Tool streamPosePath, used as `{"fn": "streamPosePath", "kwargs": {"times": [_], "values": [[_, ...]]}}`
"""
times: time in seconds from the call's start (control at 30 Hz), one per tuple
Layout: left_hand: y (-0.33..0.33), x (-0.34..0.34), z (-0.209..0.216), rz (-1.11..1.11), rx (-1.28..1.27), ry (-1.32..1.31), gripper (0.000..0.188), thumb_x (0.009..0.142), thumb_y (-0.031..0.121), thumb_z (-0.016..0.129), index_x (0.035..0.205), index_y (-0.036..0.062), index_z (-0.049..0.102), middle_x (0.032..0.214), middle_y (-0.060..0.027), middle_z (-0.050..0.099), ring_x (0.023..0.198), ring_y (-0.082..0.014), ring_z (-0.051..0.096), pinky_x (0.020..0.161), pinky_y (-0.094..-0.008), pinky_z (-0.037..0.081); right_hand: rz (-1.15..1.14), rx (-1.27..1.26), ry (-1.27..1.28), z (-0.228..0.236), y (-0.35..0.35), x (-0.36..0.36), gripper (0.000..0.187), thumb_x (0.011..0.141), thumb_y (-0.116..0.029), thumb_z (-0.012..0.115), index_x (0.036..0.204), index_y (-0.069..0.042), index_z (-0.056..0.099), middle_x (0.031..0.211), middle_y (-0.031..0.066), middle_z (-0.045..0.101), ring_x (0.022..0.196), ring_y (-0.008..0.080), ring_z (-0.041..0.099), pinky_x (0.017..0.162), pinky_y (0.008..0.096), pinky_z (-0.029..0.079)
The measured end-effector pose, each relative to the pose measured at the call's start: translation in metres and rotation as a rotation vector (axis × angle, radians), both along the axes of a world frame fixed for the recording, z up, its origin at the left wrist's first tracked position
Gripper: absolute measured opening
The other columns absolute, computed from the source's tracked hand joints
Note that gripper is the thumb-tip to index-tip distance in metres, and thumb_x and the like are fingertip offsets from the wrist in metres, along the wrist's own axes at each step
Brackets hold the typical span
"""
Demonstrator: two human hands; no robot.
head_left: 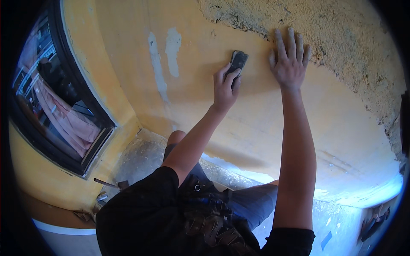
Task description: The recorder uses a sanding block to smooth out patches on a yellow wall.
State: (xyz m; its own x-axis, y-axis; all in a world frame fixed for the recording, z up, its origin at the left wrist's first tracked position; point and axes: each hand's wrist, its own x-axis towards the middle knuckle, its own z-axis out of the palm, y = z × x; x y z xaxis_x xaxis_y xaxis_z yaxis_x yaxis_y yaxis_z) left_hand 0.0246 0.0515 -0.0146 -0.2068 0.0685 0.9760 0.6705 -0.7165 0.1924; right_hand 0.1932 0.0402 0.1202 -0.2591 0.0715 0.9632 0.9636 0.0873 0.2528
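Observation:
My left hand (226, 87) is closed around a dark, flat rectangular block (240, 59), which looks like a sanding block, and holds it at the yellow painted wall (200, 55). Thumb and fingers grip its lower part; its face toward the wall is hidden. To the right, my right hand (289, 68) lies flat on the same wall with fingers spread. Those fingertips reach the ragged border of a rough patch (354, 47) where the smooth yellow layer is gone. Left of the block, two pale grey filler streaks (173, 51) run down the wall.
A dark-framed window (81, 77) with a pink curtain (70, 115) is on the left. Below it, a hammer-like tool (112, 183) stands near the corner, beside small debris (101, 197). The dusty grey floor (136, 158) meets the wall beyond my bent knees.

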Motion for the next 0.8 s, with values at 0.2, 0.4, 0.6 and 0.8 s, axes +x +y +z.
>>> {"fn": "streamPosePath", "kwargs": {"times": [0.2, 0.4, 0.6, 0.8], "values": [[-0.014, 0.004, 0.04, 0.023, -0.028, -0.003, 0.029, 0.082, 0.011, 0.07, 0.111, 0.0094, 0.065, 0.119, -0.0171, 0.053, 0.104, -0.0347, 0.051, 0.091, -0.0412, 0.042, -0.03, 0.001, -0.017, 0.006, -0.01, 0.001, 0.052, 0.087, -0.038, 0.054, 0.138, -0.036, 0.046, 0.143, -0.0005, 0.043, 0.131, 0.0234, 0.042, 0.111, 0.0516, 0.025], [-0.013, 0.01, -0.019, -0.033, -0.137, 0.037, 0.027, 0.083, 0.012, 0.067, 0.11, 0.0107, 0.064, 0.123, -0.0192, 0.051, 0.106, -0.0365, 0.05, 0.092, -0.0435, 0.041, -0.065, -0.091, -0.335, -0.005, -0.008, 0.008, 0.049, 0.091, -0.045, 0.051, 0.139, -0.043, 0.041, 0.148, -0.0049, 0.038, 0.133, 0.0233, 0.039, 0.111, 0.0563, 0.024], [-0.004, 0.007, 0.038, -0.011, -0.014, -0.044, 0.028, 0.084, 0.011, 0.066, 0.111, 0.0101, 0.064, 0.122, -0.0203, 0.051, 0.106, -0.0367, 0.05, 0.091, -0.0435, 0.042, -0.114, -0.197, -0.319, 0.0, -0.015, 0.004, 0.052, 0.092, -0.045, 0.049, 0.141, -0.046, 0.035, 0.148, -0.0062, 0.037, 0.135, 0.0222, 0.037, 0.111, 0.0584, 0.024], [-0.022, 0.023, -0.026, 0.02, -0.16, 0.042, 0.028, 0.082, 0.01, 0.069, 0.11, 0.0069, 0.063, 0.122, -0.0199, 0.048, 0.11, -0.0353, 0.05, 0.095, -0.0412, 0.042, -0.072, -0.153, -0.306, -0.003, -0.012, 0.001, 0.053, 0.09, -0.044, 0.052, 0.14, -0.047, 0.036, 0.148, -0.0065, 0.037, 0.135, 0.0219, 0.037, 0.11, 0.0586, 0.026]]}}
